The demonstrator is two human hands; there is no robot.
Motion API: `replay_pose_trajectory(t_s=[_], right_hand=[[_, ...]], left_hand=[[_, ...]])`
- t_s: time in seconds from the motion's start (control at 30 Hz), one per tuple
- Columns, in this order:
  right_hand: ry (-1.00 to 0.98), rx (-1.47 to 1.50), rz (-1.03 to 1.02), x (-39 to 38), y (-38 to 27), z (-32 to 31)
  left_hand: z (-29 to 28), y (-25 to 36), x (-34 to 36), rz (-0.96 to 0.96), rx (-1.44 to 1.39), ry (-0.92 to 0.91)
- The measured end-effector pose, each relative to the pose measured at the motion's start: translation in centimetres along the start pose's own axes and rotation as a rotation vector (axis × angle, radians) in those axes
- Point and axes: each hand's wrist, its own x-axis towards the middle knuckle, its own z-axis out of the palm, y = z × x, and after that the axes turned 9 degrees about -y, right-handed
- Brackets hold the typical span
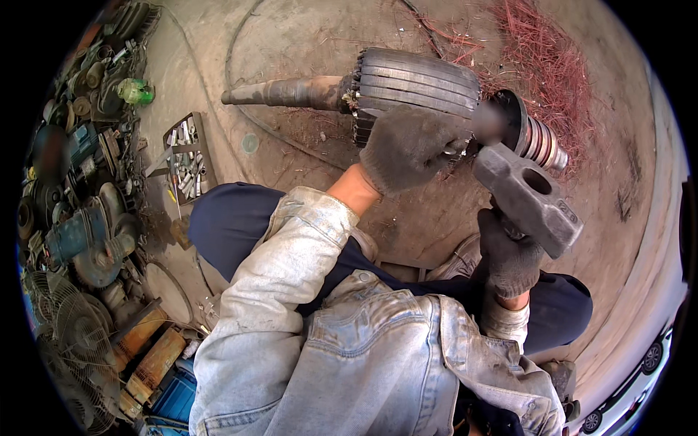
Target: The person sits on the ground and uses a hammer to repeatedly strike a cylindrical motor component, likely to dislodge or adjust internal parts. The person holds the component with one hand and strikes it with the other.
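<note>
My left hand [407,149] in a dark knit glove is closed at the lower right end of a motor rotor [418,76], around something small and metallic that I cannot make out. The rotor lies on its side, its long shaft [283,92] pointing left and a stack of copper-toned rings [542,142] at its right end, beside a black disc. My right hand [509,251], also gloved, grips a sledgehammer whose heavy steel head [534,196] is raised in front of the rings, covering part of the handle.
Machine parts, a blue pump [80,240] and fan guards [65,320] crowd the left. A tray of sockets [185,160] and a green bottle [134,91] sit nearer. Red wire scraps [538,58] and cables lie on the concrete. A white car [625,392] shows at lower right.
</note>
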Motion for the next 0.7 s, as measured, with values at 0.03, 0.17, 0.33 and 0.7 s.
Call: replay_pose_trajectory(t_s=[0.03,0.17,0.33,0.7], right_hand=[[-0.091,-0.118,-0.048,0.1,-0.1,0.3],[-0.046,-0.004,-0.032,-0.4,0.5,1.2],[-0.014,0.080,0.206,-1.2,-1.5,1.3],[-0.114,0.235,0.207,1.0,1.6,2.0]], left_hand=[[0.1,0.2,0.1,0.003,-0.026,0.001],[0.5,-0.6,-0.9,-0.045,0.025,-0.022],[1.4,-0.2,-1.2,-0.047,0.009,-0.046],[2.2,-1.7,-1.4,-0.048,0.133,-0.108]])
